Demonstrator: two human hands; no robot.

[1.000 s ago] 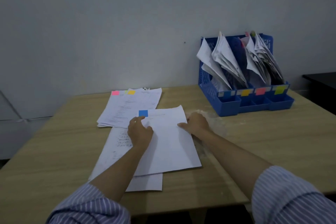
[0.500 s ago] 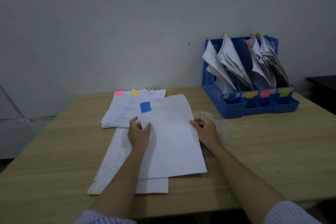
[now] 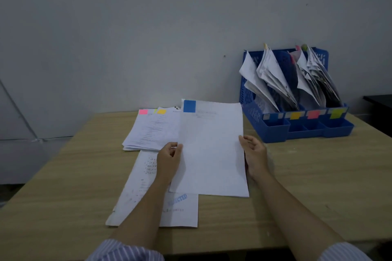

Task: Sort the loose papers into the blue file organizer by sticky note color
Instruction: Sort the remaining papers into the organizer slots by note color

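Papers with pink and yellow notes lie stacked left on our wooden table; our left hand and right hand pinch the blue-tagged sheet, fingers clamped on its edges; blue file organizer sits right, against the grey wall.

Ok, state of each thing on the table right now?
Blue-tagged sheet: lifted, held by both sides.
Left hand: grips its left edge.
Right hand: holds its right edge.
Stack: flat, pink and yellow tags showing.
Stamped sheet: flat on table.
Organizer: upright, slots holding papers.
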